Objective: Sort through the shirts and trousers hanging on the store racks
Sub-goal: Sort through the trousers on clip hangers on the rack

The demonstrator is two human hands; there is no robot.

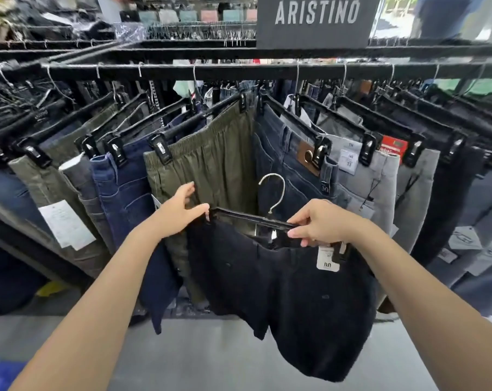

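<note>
One pair of black trousers (281, 277) is held clear of the rail (211, 70), below its middle, hanger (250, 218) pinched by the right hand (315, 224), left hand (179, 213) open-fingered at its end; the hung pairs (216, 165) look mostly unsorted.

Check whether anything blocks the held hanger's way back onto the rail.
Nothing visible does. The hanger, gripped by the right hand, has its hook below the gap between the olive trousers and the jeans; the rail shows bare there.

Right hand (321, 221) pinches the hanger (247, 217) holding shorts (281, 292); left hand (177, 213) touches it.
</note>
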